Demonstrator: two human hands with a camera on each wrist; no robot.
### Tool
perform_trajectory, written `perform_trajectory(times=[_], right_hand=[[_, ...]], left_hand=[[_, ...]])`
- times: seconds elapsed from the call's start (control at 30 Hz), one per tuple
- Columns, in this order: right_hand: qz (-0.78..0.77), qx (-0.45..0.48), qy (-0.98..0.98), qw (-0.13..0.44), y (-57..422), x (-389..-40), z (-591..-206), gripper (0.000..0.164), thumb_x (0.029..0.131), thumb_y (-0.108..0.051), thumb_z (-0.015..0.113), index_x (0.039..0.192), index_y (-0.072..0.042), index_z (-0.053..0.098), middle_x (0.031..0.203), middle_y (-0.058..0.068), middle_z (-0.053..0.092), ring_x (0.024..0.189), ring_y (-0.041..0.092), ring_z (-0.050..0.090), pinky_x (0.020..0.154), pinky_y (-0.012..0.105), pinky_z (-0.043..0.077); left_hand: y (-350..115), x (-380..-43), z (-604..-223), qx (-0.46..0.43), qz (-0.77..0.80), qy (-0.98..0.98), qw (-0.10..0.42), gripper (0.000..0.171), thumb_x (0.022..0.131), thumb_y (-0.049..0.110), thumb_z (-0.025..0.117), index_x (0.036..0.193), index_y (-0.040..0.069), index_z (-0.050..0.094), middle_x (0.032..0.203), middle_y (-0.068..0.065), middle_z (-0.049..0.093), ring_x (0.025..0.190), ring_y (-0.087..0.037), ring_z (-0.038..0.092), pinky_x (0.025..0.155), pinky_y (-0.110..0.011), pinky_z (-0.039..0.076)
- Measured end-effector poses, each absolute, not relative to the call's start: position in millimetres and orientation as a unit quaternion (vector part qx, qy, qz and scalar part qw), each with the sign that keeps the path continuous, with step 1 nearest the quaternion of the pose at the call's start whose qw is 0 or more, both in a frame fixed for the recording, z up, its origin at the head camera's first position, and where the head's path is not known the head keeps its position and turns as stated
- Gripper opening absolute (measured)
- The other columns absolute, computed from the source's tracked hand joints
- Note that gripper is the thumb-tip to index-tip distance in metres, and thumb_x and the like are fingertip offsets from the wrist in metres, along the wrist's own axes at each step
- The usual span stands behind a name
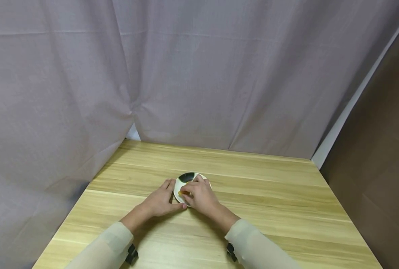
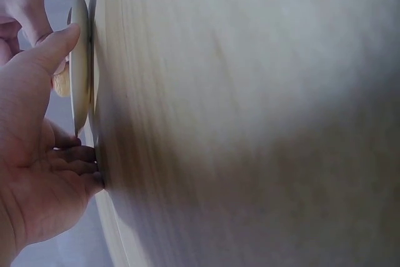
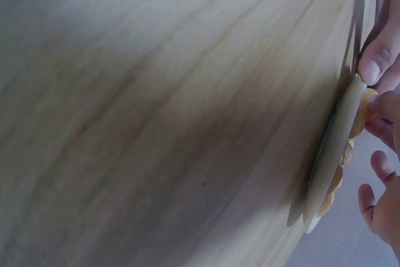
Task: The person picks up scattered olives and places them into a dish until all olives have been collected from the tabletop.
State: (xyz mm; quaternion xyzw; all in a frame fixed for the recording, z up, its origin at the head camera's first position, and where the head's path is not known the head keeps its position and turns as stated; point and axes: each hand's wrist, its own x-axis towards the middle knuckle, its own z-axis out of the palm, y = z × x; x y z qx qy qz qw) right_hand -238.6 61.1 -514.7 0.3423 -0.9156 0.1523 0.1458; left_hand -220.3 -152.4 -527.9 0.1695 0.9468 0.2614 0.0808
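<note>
A small white plate (image 1: 178, 186) with a dark green patch lies on the wooden table. My left hand (image 1: 159, 200) holds its rim from the left, thumb at the near edge and fingers along the far-left side. Over the plate, my right hand (image 1: 202, 197) pinches a small yellow-orange piece (image 3: 359, 124) between thumb and fingers; its exact kind cannot be made out. Several similar rounded pieces (image 3: 338, 179) sit along the plate in the right wrist view. From above, my right hand hides part of the plate and most of the pieces.
The light wooden table (image 1: 270, 201) spreads around the plate on all sides. A grey-mauve curtain (image 1: 199, 82) hangs behind it and along the left, and a brown cloth (image 1: 381, 157) covers the right side.
</note>
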Motion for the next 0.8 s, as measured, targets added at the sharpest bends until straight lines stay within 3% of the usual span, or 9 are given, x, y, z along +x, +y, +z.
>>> perform_trajectory(times=[0.8], right_hand=[[0.111,0.369,-0.91,0.154,57.3,-237.8,-516.3,0.012,0.096,-0.029,0.088,0.107,-0.026,0.085,0.113,-0.011,0.085,0.102,0.017,0.06,0.091,0.045,0.051]], left_hand=[[-152.9,-221.5,-528.5,0.175,0.27,0.944,0.076,0.121,0.095,0.072,0.074,0.172,-0.006,0.024,0.176,-0.035,0.031,0.152,-0.055,0.051,0.117,-0.064,0.054]])
